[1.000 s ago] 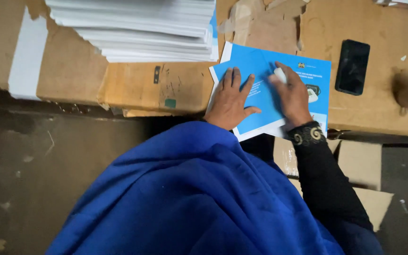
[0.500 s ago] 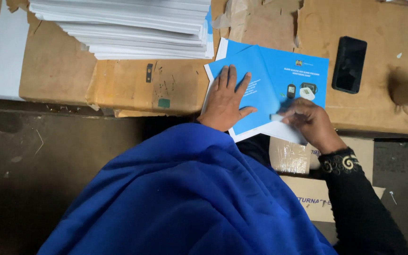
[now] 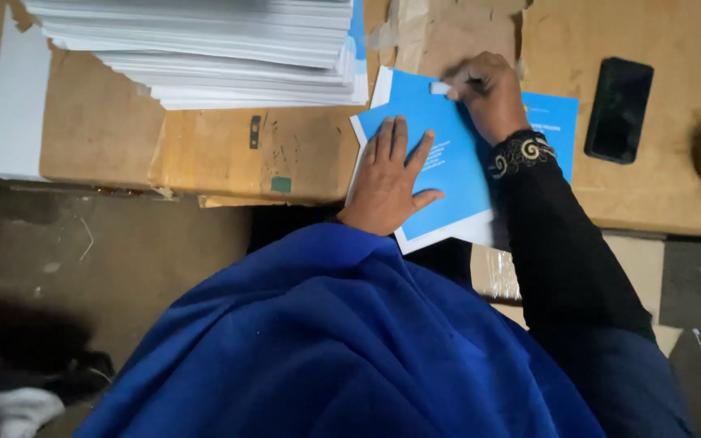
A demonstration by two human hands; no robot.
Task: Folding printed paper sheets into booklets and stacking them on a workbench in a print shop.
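Dark phone screen [image 3: 618,108] right; green label [image 3: 281,184] on cardboard.

— What sort of place is shown?

— A print-finishing or packing workshop is suggested. A tall stack of white printed sheets [image 3: 204,49] is piled on a desk [image 3: 651,195] covered with worn, taped cardboard.

— What else supports that?

— A blue printed leaflet [image 3: 448,162] is laid flat on the desk, cartons [image 3: 492,272] are stored beneath it, and a bare, scuffed concrete floor [image 3: 83,259] is seen below.
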